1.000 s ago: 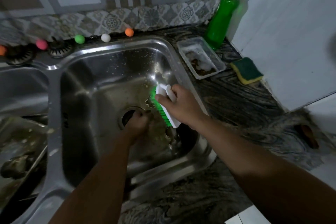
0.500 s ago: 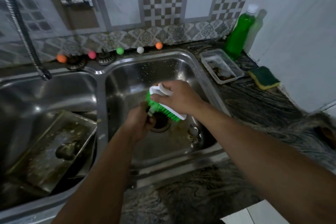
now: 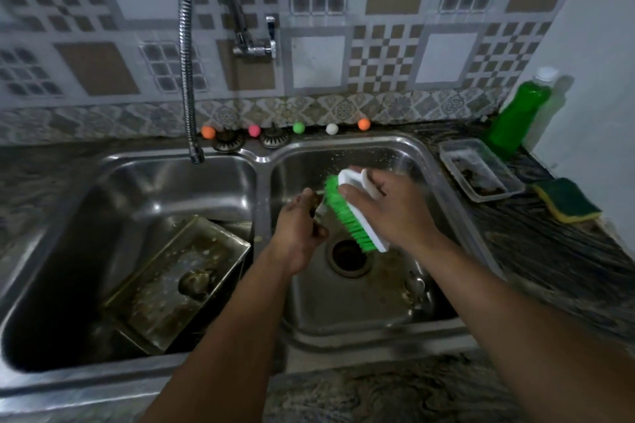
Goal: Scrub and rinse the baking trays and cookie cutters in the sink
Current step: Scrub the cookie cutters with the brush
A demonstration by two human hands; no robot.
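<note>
- Spanning the counter, the double steel sink [image 3: 264,161] has two basins side by side, with a flexible metal faucet [image 3: 185,79] hanging over the left one.
- Lying tilted in the left basin is a dirty baking tray [image 3: 171,285], one edge propped against the divider wall, with a dark lump of residue on its floor.
- Over the right basin, above the drain [image 3: 348,257], the right hand [image 3: 388,213] grips the white scrub brush [image 3: 354,209], fingers curled round its back, green bristles turned toward the other hand.
- Just left of the bristles, the left hand [image 3: 299,233] is clenched round a small cookie cutter [image 3: 318,206], mostly hidden by the fingers; bristles touch it.
- On the counter to the right sit a green bottle [image 3: 515,113], a clear plastic container [image 3: 481,172] and a yellow-green sponge [image 3: 567,199].
- Behind the sink, small coloured balls [image 3: 299,127] line the wall.
</note>
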